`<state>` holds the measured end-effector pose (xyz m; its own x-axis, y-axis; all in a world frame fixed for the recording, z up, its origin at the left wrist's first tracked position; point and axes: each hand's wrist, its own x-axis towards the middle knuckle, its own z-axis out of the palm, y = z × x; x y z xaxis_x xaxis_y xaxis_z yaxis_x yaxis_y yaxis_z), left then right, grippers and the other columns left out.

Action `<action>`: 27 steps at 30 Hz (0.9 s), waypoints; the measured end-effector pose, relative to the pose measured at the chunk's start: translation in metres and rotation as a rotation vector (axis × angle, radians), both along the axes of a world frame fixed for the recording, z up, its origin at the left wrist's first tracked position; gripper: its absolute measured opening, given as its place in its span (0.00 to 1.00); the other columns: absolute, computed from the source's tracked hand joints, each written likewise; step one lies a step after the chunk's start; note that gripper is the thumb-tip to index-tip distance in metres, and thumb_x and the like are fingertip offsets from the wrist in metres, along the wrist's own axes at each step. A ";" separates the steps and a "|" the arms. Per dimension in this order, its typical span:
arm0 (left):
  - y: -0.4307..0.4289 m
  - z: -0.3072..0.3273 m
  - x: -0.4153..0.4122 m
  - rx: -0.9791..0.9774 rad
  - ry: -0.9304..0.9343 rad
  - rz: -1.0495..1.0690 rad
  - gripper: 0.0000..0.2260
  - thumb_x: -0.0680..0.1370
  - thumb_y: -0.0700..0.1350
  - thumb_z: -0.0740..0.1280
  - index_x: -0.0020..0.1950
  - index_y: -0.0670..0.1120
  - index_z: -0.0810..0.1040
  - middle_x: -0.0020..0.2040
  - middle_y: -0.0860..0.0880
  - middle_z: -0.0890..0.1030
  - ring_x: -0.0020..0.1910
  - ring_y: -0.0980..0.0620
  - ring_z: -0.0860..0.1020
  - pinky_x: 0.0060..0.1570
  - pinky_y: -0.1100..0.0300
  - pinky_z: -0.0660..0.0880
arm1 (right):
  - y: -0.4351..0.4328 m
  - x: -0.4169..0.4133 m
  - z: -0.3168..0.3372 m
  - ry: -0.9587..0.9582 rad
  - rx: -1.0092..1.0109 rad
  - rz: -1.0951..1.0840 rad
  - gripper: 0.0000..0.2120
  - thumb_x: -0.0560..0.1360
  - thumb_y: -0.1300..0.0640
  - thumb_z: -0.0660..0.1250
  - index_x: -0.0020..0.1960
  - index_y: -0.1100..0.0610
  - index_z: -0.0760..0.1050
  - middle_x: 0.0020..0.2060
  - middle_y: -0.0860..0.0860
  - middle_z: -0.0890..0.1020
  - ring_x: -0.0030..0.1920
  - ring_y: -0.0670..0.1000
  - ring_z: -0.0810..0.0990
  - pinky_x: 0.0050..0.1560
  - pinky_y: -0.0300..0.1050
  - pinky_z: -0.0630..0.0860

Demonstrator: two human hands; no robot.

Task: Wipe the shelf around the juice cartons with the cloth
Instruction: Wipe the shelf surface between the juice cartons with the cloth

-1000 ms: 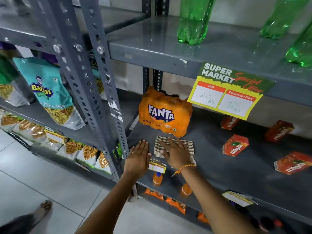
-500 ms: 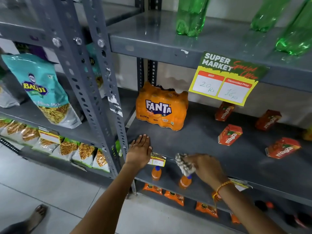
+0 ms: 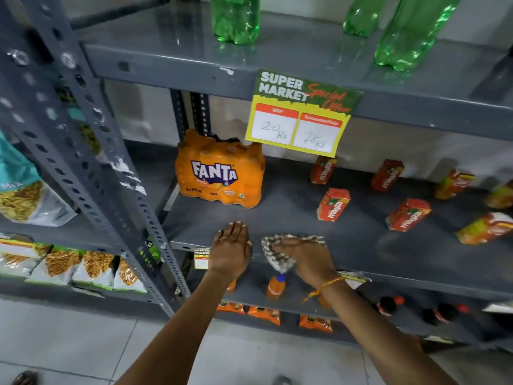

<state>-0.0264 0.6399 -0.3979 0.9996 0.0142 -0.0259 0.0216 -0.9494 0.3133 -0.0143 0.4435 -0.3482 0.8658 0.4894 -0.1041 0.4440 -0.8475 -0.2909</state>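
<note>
Several red and orange Maaza juice cartons stand scattered on the grey middle shelf (image 3: 361, 245); the nearest carton (image 3: 333, 204) is in the middle, another (image 3: 408, 215) to its right. My right hand (image 3: 302, 257) presses a checked cloth (image 3: 277, 254) against the shelf's front edge, below the nearest carton. The cloth partly hangs over the edge. My left hand (image 3: 231, 248) lies flat on the shelf edge just left of the cloth, fingers together, holding nothing.
An orange Fanta six-pack (image 3: 219, 170) stands behind my left hand. Green bottles (image 3: 236, 18) stand on the shelf above, where a price sign (image 3: 302, 112) hangs. A grey perforated upright (image 3: 91, 151) stands to the left. Small bottles fill the shelf below.
My right hand pulled the cloth off the shelf's front edge, bunched, and now presses it back on the edge further left. My left hand has stayed flat on the shelf.
</note>
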 end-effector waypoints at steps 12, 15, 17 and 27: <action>-0.027 -0.010 -0.003 0.040 -0.067 -0.026 0.36 0.71 0.58 0.31 0.74 0.44 0.52 0.76 0.46 0.56 0.75 0.48 0.51 0.72 0.50 0.49 | 0.011 0.034 -0.002 -0.002 -0.003 -0.084 0.20 0.78 0.53 0.57 0.70 0.46 0.68 0.70 0.48 0.72 0.69 0.54 0.71 0.72 0.49 0.67; -0.028 -0.010 -0.004 0.039 -0.079 -0.017 0.38 0.71 0.61 0.28 0.74 0.45 0.53 0.76 0.47 0.57 0.75 0.48 0.52 0.72 0.50 0.49 | 0.002 0.029 -0.020 0.021 -0.066 -0.068 0.29 0.75 0.62 0.62 0.71 0.42 0.63 0.74 0.48 0.66 0.74 0.58 0.60 0.76 0.57 0.56; -0.032 -0.009 -0.005 0.034 -0.074 -0.026 0.36 0.72 0.60 0.30 0.74 0.45 0.53 0.76 0.47 0.56 0.75 0.48 0.51 0.72 0.50 0.49 | -0.019 0.021 -0.023 -0.015 -0.058 -0.091 0.29 0.74 0.64 0.62 0.69 0.39 0.65 0.73 0.45 0.67 0.74 0.57 0.60 0.76 0.57 0.55; -0.115 -0.004 -0.001 0.011 -0.016 -0.169 0.24 0.81 0.52 0.46 0.75 0.45 0.48 0.77 0.48 0.51 0.75 0.50 0.46 0.73 0.48 0.43 | -0.123 0.003 0.012 -0.069 -0.196 -0.475 0.14 0.76 0.55 0.63 0.61 0.50 0.77 0.60 0.55 0.82 0.60 0.58 0.80 0.61 0.50 0.75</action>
<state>-0.0273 0.5249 -0.4021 0.9880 -0.1544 -0.0107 -0.1440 -0.9425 0.3017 -0.0112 0.3203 -0.3358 0.9958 0.0180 -0.0895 0.0099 -0.9958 -0.0905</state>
